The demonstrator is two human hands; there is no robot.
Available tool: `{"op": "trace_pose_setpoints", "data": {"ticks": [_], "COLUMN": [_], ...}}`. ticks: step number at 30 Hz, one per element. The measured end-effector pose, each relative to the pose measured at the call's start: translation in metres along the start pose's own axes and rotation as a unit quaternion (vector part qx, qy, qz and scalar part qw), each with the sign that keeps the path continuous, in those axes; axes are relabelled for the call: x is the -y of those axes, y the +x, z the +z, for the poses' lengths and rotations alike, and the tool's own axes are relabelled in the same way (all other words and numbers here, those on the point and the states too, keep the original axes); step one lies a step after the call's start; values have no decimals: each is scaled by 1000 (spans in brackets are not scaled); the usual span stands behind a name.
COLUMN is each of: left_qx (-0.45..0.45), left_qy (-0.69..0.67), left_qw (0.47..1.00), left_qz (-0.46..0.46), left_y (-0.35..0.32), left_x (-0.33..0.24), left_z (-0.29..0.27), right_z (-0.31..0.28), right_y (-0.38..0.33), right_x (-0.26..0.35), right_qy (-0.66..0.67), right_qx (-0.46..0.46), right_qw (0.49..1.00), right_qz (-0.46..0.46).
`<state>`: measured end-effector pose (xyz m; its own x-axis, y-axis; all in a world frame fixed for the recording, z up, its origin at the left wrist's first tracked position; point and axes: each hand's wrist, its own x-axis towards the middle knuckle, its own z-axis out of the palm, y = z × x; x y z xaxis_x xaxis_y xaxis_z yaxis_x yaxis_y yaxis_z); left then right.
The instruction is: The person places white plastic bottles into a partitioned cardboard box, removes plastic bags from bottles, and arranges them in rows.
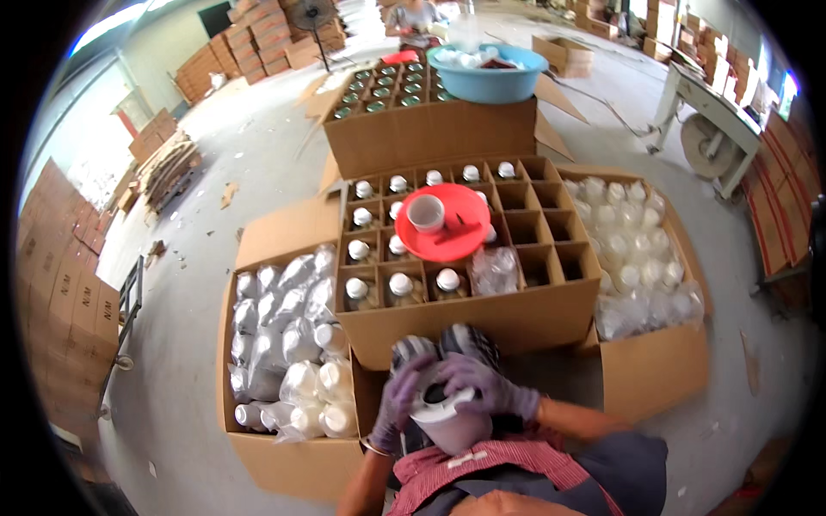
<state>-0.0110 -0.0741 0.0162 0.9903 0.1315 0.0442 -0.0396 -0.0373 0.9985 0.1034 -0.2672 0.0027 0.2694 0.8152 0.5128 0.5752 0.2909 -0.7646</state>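
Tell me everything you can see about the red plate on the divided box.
The red plate is round, glossy and looks like plastic. It lies flat on top of the divided box, covering several cells and resting on capped bottles. A small white cup stands upright on its left part, and a thin dark stick-like thing lies beside the cup. No hand touches the plate.

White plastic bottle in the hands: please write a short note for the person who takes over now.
Left hand and right hand, both in purple gloves, hold the white plastic bottle over the lap, fingers at its top.
Done: the divided cardboard box in front has its left cells filled with capped bottles; a red round plate with a white cup lies on them.
Left: the right cells are empty. Bagged bottles wait in the left carton and right carton.
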Motion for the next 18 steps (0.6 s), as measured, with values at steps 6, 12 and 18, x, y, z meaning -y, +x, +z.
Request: {"op": "trace_pose_setpoints", "data": {"ticks": [6, 12, 18], "left_qx": [-63, -73, 75], "left_qy": [-111, 131, 9], "left_qw": [987, 988, 997], "left_qz": [-98, 35, -5], "left_y": [-19, -17, 3], "left_x": [0, 6, -7], "left_z": [11, 13, 28], "right_z": [-11, -55, -45], "right_y": [26, 5, 14], "right_x": [48, 14, 59], "right_qy": [-68, -28, -133], "right_qx": [27, 63, 52], "right_qw": [997, 995, 976], "right_qz": [28, 71, 166]}}
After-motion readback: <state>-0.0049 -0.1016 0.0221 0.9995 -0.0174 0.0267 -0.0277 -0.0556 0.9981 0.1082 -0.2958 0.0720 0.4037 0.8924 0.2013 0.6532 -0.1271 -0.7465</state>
